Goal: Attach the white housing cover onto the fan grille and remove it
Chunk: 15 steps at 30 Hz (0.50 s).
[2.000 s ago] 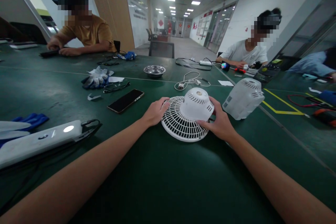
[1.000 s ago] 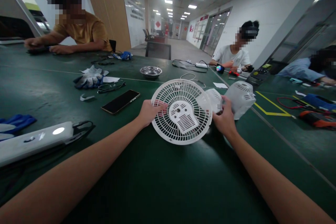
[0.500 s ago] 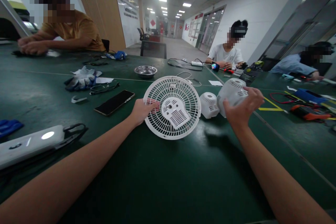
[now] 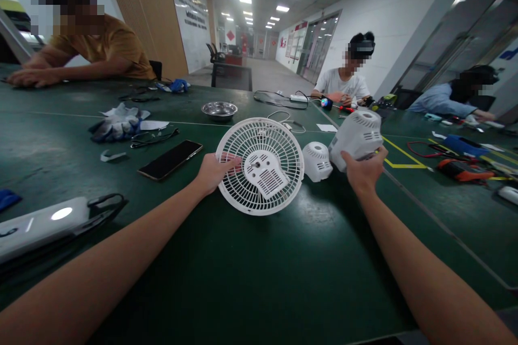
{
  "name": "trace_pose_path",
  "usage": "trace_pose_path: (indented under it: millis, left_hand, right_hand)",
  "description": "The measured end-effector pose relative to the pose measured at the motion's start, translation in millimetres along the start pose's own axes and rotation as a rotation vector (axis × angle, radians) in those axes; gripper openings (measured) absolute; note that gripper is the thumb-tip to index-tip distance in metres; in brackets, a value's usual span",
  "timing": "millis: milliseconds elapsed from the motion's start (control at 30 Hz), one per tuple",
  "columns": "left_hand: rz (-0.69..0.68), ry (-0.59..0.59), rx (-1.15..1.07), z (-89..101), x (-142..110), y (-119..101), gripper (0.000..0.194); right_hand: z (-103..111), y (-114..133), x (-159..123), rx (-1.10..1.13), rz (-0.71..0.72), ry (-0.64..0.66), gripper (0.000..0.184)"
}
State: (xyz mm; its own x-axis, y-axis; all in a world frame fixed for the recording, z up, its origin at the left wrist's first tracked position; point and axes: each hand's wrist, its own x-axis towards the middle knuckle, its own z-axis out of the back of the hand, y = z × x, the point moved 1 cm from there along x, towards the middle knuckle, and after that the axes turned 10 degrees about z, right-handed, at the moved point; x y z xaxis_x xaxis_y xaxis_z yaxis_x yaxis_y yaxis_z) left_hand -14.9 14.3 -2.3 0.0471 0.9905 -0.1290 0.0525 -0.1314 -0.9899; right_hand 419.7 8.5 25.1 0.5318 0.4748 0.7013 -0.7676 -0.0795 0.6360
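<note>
My left hand [image 4: 215, 172] grips the left rim of a round white fan grille [image 4: 278, 143], thumb across its slats. The grille stands tilted up, its slotted middle plate turned toward me. On the other side, my right hand [image 4: 365, 168] is closed around the lower part of a white vented plastic housing [image 4: 356, 137], holding it raised above the table. A smaller white vented housing [image 4: 317, 163] sits between the grille and the held one. Part of the fingers of my right hand is hidden behind the housing.
A phone [image 4: 170, 160], gloves [image 4: 117, 123] and a white device [image 4: 44, 226] lie left on the green table [image 4: 259, 275]. A metal bowl [image 4: 219, 110] stands behind the grille. To the right are an orange-black tool [image 4: 463, 170] and yellow tape. Several people sit around the table.
My right hand has shifted its hold lower on the larger housing, which is now more upright and slightly higher. The left hand still holds the grille. The whole view has shifted a little.
</note>
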Motion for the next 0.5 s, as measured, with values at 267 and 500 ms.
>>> trace_pose_path:
  millis: [267,500]
  left_hand:
    - [-0.030,-0.017,-0.017,-3.0,4.5,3.0,0.023]
    - [-0.026,-0.004,-0.001,-1.4,4.8,2.4,0.023]
  right_hand:
    - [-1.2,51.5,-20.2,0.182,0.175,0.006,0.090]
    - [-13.4,52.1,-40.0,0.083,0.132,0.253,0.093]
